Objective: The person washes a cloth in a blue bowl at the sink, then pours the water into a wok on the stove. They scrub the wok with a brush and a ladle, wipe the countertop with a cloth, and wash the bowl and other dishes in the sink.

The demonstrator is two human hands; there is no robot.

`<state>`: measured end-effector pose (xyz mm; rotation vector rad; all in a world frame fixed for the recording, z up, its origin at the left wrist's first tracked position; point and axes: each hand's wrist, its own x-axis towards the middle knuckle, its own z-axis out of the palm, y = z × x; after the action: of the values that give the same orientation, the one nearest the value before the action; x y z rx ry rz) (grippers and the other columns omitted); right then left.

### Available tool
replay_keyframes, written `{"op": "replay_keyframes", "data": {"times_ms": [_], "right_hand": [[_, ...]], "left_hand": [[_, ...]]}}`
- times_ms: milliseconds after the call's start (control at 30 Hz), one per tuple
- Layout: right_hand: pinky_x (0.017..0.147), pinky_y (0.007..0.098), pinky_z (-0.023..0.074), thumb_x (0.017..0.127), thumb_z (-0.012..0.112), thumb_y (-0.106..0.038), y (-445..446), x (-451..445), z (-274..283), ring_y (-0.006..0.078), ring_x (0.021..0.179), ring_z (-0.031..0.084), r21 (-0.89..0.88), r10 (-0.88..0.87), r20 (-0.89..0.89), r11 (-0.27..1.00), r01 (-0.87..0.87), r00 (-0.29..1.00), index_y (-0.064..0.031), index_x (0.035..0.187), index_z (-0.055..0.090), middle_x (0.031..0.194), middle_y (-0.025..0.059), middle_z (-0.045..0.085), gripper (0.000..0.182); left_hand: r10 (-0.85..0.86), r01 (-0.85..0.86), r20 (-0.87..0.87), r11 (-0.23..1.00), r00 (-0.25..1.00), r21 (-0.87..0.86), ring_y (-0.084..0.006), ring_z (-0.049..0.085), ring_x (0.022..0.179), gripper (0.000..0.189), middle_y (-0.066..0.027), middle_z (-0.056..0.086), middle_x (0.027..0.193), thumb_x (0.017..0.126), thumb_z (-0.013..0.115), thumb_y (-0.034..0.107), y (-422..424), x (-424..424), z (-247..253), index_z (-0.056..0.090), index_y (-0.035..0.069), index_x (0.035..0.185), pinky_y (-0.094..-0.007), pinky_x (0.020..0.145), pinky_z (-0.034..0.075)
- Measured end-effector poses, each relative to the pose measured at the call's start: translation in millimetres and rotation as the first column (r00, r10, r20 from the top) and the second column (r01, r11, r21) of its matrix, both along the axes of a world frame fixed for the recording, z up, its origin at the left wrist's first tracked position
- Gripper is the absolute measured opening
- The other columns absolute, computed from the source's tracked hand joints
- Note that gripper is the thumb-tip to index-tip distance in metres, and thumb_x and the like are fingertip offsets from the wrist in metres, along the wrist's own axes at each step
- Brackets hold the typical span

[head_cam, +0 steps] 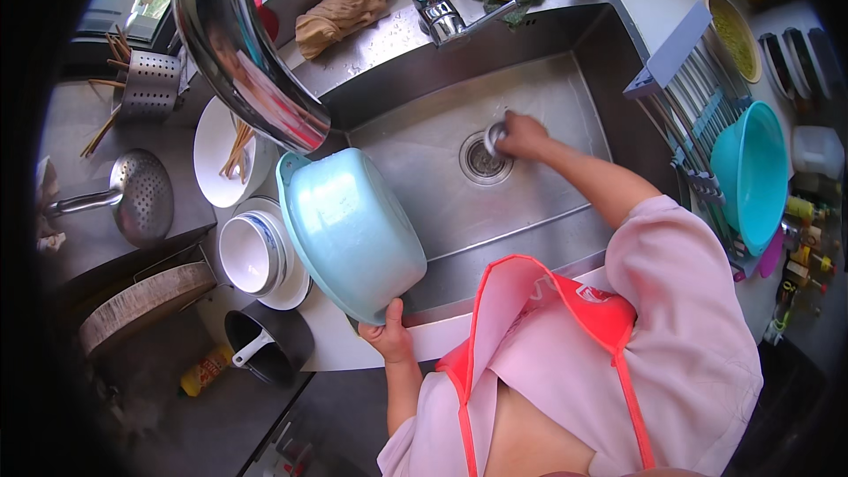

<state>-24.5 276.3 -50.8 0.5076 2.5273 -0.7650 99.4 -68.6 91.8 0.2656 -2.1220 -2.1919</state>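
Note:
My left hand grips the rim of a light blue plastic basin. The basin is tipped on its side, over the left end of a stainless steel sink. Down at the sink floor, my right hand holds a small round metal piece, perhaps a drain strainer, by its edge. It is at the upper right rim of the drain; whether it touches the rim I cannot tell. Fingers hide part of the piece.
A chrome faucet stands behind the sink, and a large chrome spout juts in from upper left. Stacked bowls and a black pot sit left. On the right are a dish rack and a turquoise basin.

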Motion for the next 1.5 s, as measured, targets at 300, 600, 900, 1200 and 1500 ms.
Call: {"op": "replay_keyframes", "data": {"times_ms": [300,600,900,1200,1500], "right_hand": [[0.082,0.0374,0.0473,0.065,0.062,-0.032,35.4,38.8,-7.0,0.0345,0.095,0.059,-0.019,-0.118,0.095,0.993,0.12,0.988,0.0054,0.104,0.054,0.1,0.023,0.06,0.055],[0.079,0.0392,0.0482,0.063,0.064,-0.029,25.4,-27.6,-10.7,0.0335,0.09,0.06,-0.035,-0.253,-0.127,0.967,0.251,0.959,0.0013,0.102,0.055,0.094,0.0217,0.062,0.05],[0.075,0.0417,0.0482,0.066,0.062,-0.025,-18.7,18.0,-2.3,0.0347,0.085,0.06,0.017,0.127,-0.067,0.992,-0.126,0.99,0.0004,0.101,0.049,0.088,0.0201,0.062,0.045],[0.073,0.0426,0.0486,0.068,0.06,-0.017,-7.8,21.8,-12.2,0.034,0.084,0.06,0.064,0.182,-0.109,0.982,-0.176,0.977,-0.0011,0.101,0.047,0.088,0.0179,0.062,0.039],[0.077,0.0415,0.0475,0.069,0.06,-0.012,-31.8,21.4,-9.4,0.0322,0.092,0.059,-0.066,0.371,-0.097,0.923,-0.378,0.923,-0.0065,0.103,0.058,0.098,0.0149,0.062,0.034]], "left_hand": [[-0.05,0.05,0.01,0.998,0.999,-0.039,-0.0149,0.057,0.091,0.023,-0.0053,0.062,0.099,0.076,0.065,0.003,-4.8,0.1,-4.0,0.062,0.001,0.098,-0.0295,0.084,0.042],[-0.075,0.075,0.011,0.996,0.997,-0.048,-0.0148,0.058,0.09,0.022,-0.0054,0.063,0.098,0.076,0.066,0.003,-9.7,0.0,-7.5,0.063,0.0,0.098,-0.0291,0.084,0.043],[-0.105,0.111,0.075,0.991,0.992,-0.075,-0.0095,0.054,0.08,0.015,-0.0012,0.063,0.086,0.075,0.07,0.005,1.8,-1.8,0.8,0.065,0.0,0.088,-0.0234,0.073,0.041],[-0.433,0.447,0.138,0.776,0.89,-0.445,-0.0209,0.055,0.068,0.013,-0.0076,0.061,0.074,0.069,0.069,-0.001,4.8,-12.9,-3.3,0.063,0.0,0.08,-0.03,0.064,0.042],[-0.602,0.566,0.153,0.591,0.784,-0.575,-0.0238,0.056,0.068,0.01,-0.0108,0.06,0.073,0.07,0.067,0.001,17.4,-20.2,9.9,0.062,0.0,0.079,-0.0308,0.064,0.043]]}}
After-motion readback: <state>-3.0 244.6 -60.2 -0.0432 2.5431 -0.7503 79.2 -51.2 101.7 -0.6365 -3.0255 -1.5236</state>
